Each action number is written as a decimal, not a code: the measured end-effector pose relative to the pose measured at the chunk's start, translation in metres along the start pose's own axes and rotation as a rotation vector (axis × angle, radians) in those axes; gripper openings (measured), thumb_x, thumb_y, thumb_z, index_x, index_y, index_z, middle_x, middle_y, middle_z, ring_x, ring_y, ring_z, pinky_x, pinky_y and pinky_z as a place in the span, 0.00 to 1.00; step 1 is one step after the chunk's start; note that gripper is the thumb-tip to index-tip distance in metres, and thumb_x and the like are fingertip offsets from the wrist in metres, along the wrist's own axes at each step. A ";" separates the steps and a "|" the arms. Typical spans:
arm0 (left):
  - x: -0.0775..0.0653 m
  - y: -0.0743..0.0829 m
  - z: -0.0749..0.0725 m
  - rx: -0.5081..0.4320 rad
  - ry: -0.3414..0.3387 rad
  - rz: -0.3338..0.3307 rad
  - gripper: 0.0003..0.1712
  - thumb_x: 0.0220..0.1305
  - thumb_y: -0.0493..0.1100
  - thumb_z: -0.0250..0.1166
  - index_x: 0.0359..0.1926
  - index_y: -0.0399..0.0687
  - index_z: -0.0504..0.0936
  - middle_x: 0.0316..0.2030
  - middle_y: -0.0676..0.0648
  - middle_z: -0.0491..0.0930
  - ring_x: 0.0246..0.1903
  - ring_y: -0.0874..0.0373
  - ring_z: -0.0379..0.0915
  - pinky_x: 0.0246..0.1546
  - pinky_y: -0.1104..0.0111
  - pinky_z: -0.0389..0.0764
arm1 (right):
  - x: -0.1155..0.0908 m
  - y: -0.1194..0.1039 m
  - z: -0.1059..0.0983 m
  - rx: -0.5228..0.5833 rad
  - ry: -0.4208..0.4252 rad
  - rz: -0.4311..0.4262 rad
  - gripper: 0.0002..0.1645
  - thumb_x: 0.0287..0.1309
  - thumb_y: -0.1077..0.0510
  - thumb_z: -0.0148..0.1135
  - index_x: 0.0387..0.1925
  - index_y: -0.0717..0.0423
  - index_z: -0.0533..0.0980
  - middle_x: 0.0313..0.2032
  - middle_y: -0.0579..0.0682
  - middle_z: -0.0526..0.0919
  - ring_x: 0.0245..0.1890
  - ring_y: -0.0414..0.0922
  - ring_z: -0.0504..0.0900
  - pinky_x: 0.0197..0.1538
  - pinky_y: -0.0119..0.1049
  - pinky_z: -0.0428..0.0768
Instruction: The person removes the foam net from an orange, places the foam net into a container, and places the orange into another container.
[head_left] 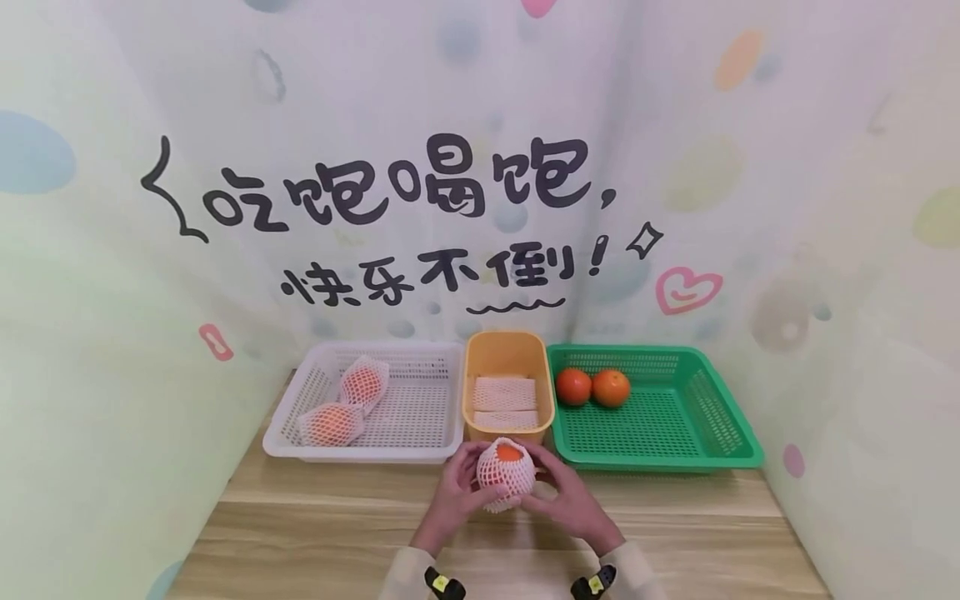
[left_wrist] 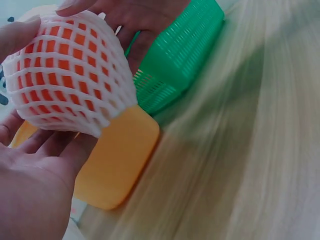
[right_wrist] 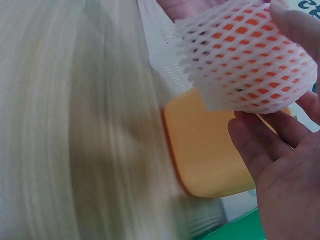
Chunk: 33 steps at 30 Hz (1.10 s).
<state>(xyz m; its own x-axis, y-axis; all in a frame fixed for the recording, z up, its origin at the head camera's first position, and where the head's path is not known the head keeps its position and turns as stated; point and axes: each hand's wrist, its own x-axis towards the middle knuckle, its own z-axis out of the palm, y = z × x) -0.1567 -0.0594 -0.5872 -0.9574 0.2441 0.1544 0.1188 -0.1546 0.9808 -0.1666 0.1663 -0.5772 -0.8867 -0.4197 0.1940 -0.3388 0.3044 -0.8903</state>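
Between both hands, above the table in front of the yellow bin, is a round orange-red fruit (head_left: 510,452) in a white foam net sleeve (head_left: 504,482). The net covers its sides, and bare fruit shows at the top in the head view. My left hand (head_left: 455,493) grips it from the left, thumb on the near side and fingers beneath. From the right, my right hand (head_left: 567,498) holds it the same way. In the wrist views the netting (left_wrist: 75,75) stretches over the fruit, and its loose end (right_wrist: 192,60) extends past it.
A white basket (head_left: 420,454) at left holds two netted fruits (head_left: 331,425). Flat foam nets (head_left: 505,394) lie in the yellow bin (head_left: 546,375) at centre. Two bare orange-red fruits (head_left: 611,388) sit in the green basket (head_left: 720,400) at right. A printed curtain (head_left: 420,100) stands behind.
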 end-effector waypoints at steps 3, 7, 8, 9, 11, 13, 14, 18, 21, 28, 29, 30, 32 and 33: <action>-0.001 -0.006 -0.003 0.010 -0.030 -0.027 0.42 0.57 0.34 0.76 0.70 0.42 0.67 0.70 0.37 0.70 0.67 0.63 0.71 0.67 0.74 0.73 | -0.001 0.007 0.004 0.020 0.006 0.015 0.45 0.55 0.48 0.77 0.72 0.39 0.67 0.66 0.48 0.77 0.62 0.47 0.78 0.63 0.38 0.81; 0.000 -0.013 -0.007 0.038 -0.099 -0.080 0.45 0.60 0.34 0.74 0.76 0.46 0.64 0.75 0.40 0.64 0.70 0.56 0.68 0.65 0.75 0.73 | -0.003 0.015 0.009 0.032 0.006 0.047 0.44 0.54 0.47 0.78 0.70 0.40 0.69 0.66 0.48 0.77 0.62 0.50 0.77 0.62 0.40 0.81; 0.000 -0.015 -0.008 0.047 -0.113 -0.094 0.45 0.60 0.35 0.74 0.76 0.46 0.64 0.76 0.41 0.64 0.70 0.54 0.68 0.65 0.75 0.74 | -0.004 0.016 0.011 0.031 0.005 0.057 0.44 0.53 0.47 0.78 0.70 0.40 0.69 0.65 0.48 0.77 0.62 0.51 0.77 0.62 0.40 0.81; 0.000 -0.016 -0.008 0.056 -0.124 -0.104 0.45 0.61 0.36 0.74 0.76 0.47 0.64 0.76 0.41 0.64 0.70 0.52 0.68 0.64 0.75 0.74 | -0.004 0.018 0.012 0.031 0.004 0.068 0.44 0.53 0.47 0.79 0.70 0.40 0.70 0.65 0.48 0.78 0.62 0.51 0.77 0.62 0.40 0.81; 0.000 -0.019 -0.009 0.076 -0.134 -0.118 0.44 0.60 0.36 0.74 0.75 0.46 0.66 0.75 0.41 0.65 0.70 0.47 0.68 0.64 0.75 0.75 | -0.005 0.020 0.014 0.035 0.002 0.088 0.44 0.52 0.48 0.79 0.69 0.40 0.70 0.64 0.48 0.78 0.62 0.53 0.77 0.63 0.40 0.81; -0.001 -0.022 -0.010 0.098 -0.126 -0.124 0.42 0.59 0.37 0.75 0.73 0.47 0.69 0.72 0.40 0.68 0.69 0.44 0.69 0.64 0.75 0.74 | -0.005 0.022 0.016 0.040 0.002 0.110 0.43 0.51 0.49 0.80 0.68 0.39 0.71 0.64 0.49 0.78 0.62 0.53 0.78 0.63 0.40 0.80; -0.001 -0.023 -0.010 0.110 -0.118 -0.129 0.40 0.59 0.37 0.75 0.72 0.47 0.71 0.72 0.40 0.70 0.69 0.44 0.69 0.64 0.75 0.74 | -0.006 0.023 0.016 0.041 0.001 0.121 0.43 0.51 0.50 0.80 0.67 0.39 0.72 0.64 0.49 0.78 0.62 0.54 0.77 0.63 0.40 0.80; -0.003 -0.031 -0.011 0.143 -0.091 -0.130 0.36 0.58 0.40 0.76 0.67 0.49 0.76 0.68 0.39 0.74 0.67 0.44 0.71 0.64 0.73 0.76 | -0.008 0.025 0.018 0.045 0.005 0.163 0.42 0.50 0.51 0.80 0.67 0.38 0.73 0.63 0.49 0.79 0.61 0.53 0.77 0.60 0.38 0.81; -0.003 -0.037 -0.012 0.158 -0.072 -0.131 0.34 0.57 0.44 0.77 0.65 0.51 0.78 0.66 0.42 0.76 0.66 0.47 0.73 0.63 0.72 0.77 | -0.009 0.027 0.020 0.047 0.012 0.182 0.41 0.51 0.51 0.80 0.67 0.39 0.74 0.63 0.50 0.79 0.60 0.51 0.78 0.58 0.35 0.81; -0.005 -0.045 -0.009 0.177 -0.023 -0.097 0.28 0.57 0.40 0.77 0.59 0.46 0.81 0.63 0.41 0.79 0.63 0.54 0.76 0.62 0.76 0.76 | -0.013 0.033 0.022 0.060 0.019 0.158 0.41 0.52 0.53 0.79 0.68 0.46 0.74 0.62 0.56 0.80 0.55 0.43 0.81 0.54 0.33 0.83; -0.006 -0.045 -0.009 0.178 -0.017 -0.094 0.27 0.57 0.39 0.76 0.58 0.46 0.81 0.62 0.40 0.80 0.63 0.56 0.76 0.61 0.77 0.76 | -0.013 0.034 0.022 0.059 0.019 0.152 0.41 0.53 0.54 0.79 0.68 0.47 0.74 0.62 0.57 0.80 0.55 0.43 0.81 0.54 0.33 0.83; -0.006 -0.046 -0.009 0.181 -0.011 -0.096 0.26 0.57 0.39 0.76 0.57 0.46 0.82 0.62 0.41 0.80 0.62 0.57 0.76 0.61 0.77 0.75 | -0.014 0.034 0.022 0.057 0.018 0.146 0.40 0.53 0.54 0.78 0.68 0.47 0.74 0.62 0.58 0.80 0.55 0.43 0.81 0.54 0.32 0.83; -0.006 -0.045 -0.008 0.183 -0.001 -0.094 0.25 0.55 0.38 0.77 0.55 0.46 0.82 0.61 0.42 0.81 0.61 0.61 0.77 0.61 0.78 0.75 | -0.014 0.034 0.021 0.052 0.018 0.152 0.41 0.54 0.53 0.78 0.69 0.46 0.74 0.63 0.57 0.80 0.56 0.42 0.81 0.54 0.32 0.83; -0.005 -0.046 -0.008 0.183 0.003 -0.093 0.24 0.55 0.38 0.77 0.54 0.45 0.83 0.61 0.42 0.81 0.60 0.62 0.77 0.61 0.78 0.75 | -0.015 0.034 0.021 0.053 0.019 0.160 0.40 0.53 0.53 0.78 0.69 0.44 0.75 0.63 0.56 0.80 0.56 0.42 0.81 0.54 0.31 0.82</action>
<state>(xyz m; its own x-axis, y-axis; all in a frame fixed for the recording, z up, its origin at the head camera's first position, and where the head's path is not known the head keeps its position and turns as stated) -0.1591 -0.0611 -0.6336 -0.9671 0.2466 0.0623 0.0756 0.0448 0.9961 -0.1584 0.1647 -0.6187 -0.9340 -0.3530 0.0549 -0.1759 0.3207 -0.9307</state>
